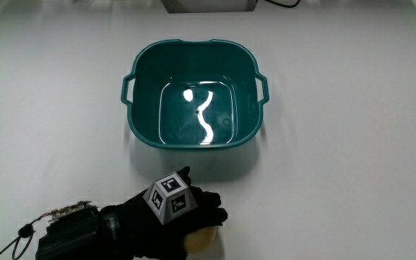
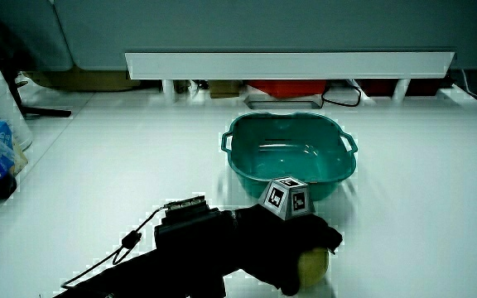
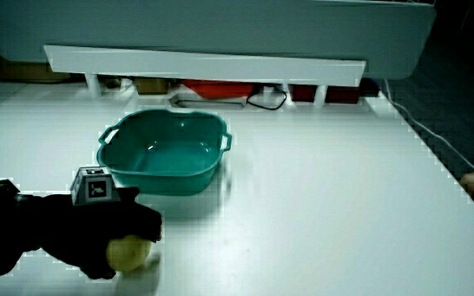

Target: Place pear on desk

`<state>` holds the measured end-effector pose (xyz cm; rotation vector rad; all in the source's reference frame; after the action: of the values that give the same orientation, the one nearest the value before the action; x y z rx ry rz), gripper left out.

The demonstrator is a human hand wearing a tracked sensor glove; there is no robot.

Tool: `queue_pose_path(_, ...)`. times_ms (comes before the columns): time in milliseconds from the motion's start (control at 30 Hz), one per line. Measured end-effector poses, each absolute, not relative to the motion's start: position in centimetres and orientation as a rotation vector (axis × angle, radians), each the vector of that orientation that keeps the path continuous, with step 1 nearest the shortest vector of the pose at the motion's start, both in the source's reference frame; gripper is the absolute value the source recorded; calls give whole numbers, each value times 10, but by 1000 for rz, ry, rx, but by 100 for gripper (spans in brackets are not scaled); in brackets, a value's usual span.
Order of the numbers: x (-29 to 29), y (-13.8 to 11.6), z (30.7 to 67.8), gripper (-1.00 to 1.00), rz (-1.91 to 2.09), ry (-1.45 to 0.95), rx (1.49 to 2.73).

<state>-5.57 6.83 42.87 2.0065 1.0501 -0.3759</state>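
Pear gripped by curled fingers, white table, teal basin nearby

Hand gripping pear on table, near teal basin

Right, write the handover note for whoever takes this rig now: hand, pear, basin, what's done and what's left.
Hand: grip closed around the pear, low over the table, nearer to the person than the basin.
Pear: yellowish, mostly covered by the fingers; it also shows in both side views. Whether it already touches the table cannot be told.
Basin: teal, holds nothing.
Done: pear is out by the basin, over the table.
Left: set it down, release, pull the hand away.
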Motion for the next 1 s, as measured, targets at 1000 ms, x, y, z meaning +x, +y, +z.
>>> queue_pose_path(1000, -50, 64, 445, -35, -310, 982, 1877)
